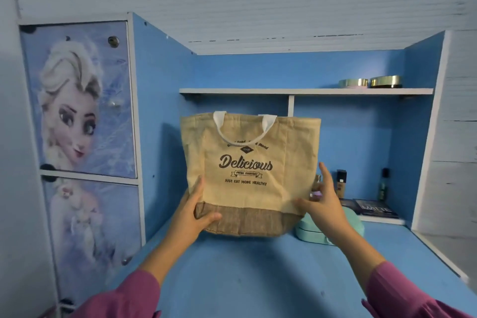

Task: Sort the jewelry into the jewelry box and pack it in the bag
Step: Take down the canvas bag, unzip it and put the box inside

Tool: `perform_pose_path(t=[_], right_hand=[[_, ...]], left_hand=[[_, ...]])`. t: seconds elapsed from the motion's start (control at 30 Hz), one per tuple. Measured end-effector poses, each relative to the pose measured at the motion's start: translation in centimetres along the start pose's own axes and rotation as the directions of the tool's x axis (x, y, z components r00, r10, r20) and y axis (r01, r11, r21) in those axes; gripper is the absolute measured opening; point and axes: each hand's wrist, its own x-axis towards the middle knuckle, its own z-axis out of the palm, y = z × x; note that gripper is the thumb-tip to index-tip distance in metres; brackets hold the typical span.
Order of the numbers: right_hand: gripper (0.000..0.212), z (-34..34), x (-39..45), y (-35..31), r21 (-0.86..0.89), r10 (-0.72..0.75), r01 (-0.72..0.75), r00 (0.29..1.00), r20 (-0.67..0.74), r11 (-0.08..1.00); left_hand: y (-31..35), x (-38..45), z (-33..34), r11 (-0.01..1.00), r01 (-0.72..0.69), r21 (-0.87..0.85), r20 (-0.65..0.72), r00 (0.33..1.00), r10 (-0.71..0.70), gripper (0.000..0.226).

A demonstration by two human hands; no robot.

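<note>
A beige jute bag [253, 162] printed "Delicious" stands upright on the blue desk [245, 273], its white handles hanging down at the top. My left hand [196, 212] grips the bag's brown lower left corner, thumb on the front. My right hand [322, 201] rests against the bag's lower right side with its fingers spread and straight. Behind my right hand, a mint-green jewelry box [307, 233] lies shut on the desk, partly hidden by the bag and my wrist. No loose jewelry shows.
Cosmetic bottles [341, 181] and dark palettes [374, 210] sit at the back right. Two gold-lidded jars [371, 82] stand on the upper shelf [304, 91]. A cabinet with printed doors [82, 100] walls off the left side.
</note>
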Motion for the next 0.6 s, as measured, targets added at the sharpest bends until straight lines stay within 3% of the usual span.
perform_pose_path(t=[0.23,0.4,0.43,0.5,0.6], right_hand=[[0.070,0.1,-2.1,3.3,-0.062,0.099,-0.093,0.991,0.090,0.994],[0.062,-0.3,-2.8,4.1,-0.025,0.150,-0.148,0.983,0.103,0.989],[0.062,-0.3,-2.9,4.1,-0.028,0.154,-0.152,0.982,0.107,0.988],[0.061,-0.4,-3.1,4.1,-0.027,0.154,-0.152,0.980,0.126,0.988],[0.055,-0.4,-3.5,3.8,-0.016,0.110,-0.109,0.979,0.173,0.994]], left_hand=[[-4.9,-1.7,1.6,0.995,0.096,-0.039,0.142,0.986,-0.089,0.103],[-6.3,-2.0,1.5,0.988,0.148,0.034,0.270,0.951,-0.151,0.099],[-6.0,-1.9,1.5,0.985,0.160,0.061,0.238,0.956,-0.170,0.093],[-4.2,-1.3,1.6,0.976,0.168,0.141,0.002,0.986,-0.170,0.076],[1.8,0.4,1.6,0.973,-0.001,0.230,-0.389,0.917,0.093,0.054]])
